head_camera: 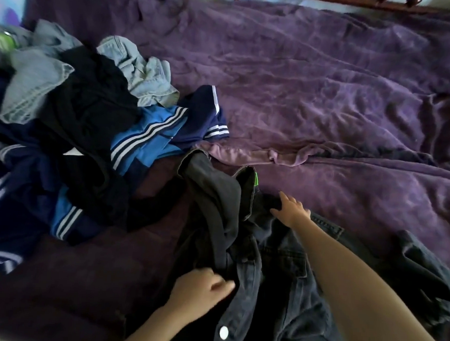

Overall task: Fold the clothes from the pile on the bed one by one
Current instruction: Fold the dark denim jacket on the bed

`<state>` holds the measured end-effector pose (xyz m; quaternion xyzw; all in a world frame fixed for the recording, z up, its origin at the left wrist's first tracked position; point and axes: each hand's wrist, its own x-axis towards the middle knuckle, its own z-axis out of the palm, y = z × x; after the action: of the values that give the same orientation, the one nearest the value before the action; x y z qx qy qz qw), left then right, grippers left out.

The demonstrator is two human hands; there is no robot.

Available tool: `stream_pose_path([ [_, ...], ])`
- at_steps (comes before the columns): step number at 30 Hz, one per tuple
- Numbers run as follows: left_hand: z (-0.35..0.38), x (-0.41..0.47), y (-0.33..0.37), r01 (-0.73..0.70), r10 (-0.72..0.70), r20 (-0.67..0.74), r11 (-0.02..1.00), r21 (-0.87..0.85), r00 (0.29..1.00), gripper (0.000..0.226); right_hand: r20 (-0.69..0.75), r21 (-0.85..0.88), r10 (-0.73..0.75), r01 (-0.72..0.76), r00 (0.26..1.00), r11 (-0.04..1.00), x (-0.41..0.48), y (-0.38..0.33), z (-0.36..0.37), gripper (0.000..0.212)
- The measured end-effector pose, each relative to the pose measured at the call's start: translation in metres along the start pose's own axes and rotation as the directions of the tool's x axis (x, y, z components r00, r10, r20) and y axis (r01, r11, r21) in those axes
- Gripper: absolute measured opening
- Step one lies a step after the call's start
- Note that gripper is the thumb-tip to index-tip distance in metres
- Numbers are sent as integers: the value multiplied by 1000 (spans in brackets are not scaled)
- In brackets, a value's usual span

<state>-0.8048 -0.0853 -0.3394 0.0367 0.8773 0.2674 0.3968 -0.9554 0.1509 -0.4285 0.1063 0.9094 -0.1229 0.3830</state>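
A dark denim jacket point(278, 272) with a white snap button lies spread and rumpled on the purple bed cover, near the front edge. My right hand point(292, 209) reaches forward with fingers spread and rests on the jacket's collar area, beside a small green tag. My left hand point(199, 289) lies on the jacket's front edge near the button placket, fingers loosely bent; I cannot tell whether it pinches the cloth. To the left sits the pile of clothes point(72, 126): black, navy with white stripes, blue, and pale denim pieces.
The purple bed cover point(339, 98) stretches wrinkled across the middle and right. A dark red bed frame rail point(332, 0) runs along the far edge. A green object point(6, 39) peeks out at the pile's far left.
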Motion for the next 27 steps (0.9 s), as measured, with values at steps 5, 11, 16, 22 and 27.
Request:
stream_pose_path([
  [5,-37,51,4,144,-373,-365,841,-522,853,65,-19,-58,26,-27,999,998,-8,7,19,72],
  [11,-61,81,13,112,-417,-289,712,-693,862,44,-151,193,37,-7,988,981,-30,13,-1,42],
  [16,-85,39,-15,-68,-466,-363,537,-841,807,36,-294,595,38,152,955,789,-78,27,-42,19],
  [22,-127,-29,-16,-355,-453,-485,344,-869,748,40,-636,550,-2,455,772,700,-172,24,-117,23],
  [27,-191,-92,-25,-651,-446,-682,250,-717,580,38,-781,592,120,664,614,458,-254,28,-188,15],
])
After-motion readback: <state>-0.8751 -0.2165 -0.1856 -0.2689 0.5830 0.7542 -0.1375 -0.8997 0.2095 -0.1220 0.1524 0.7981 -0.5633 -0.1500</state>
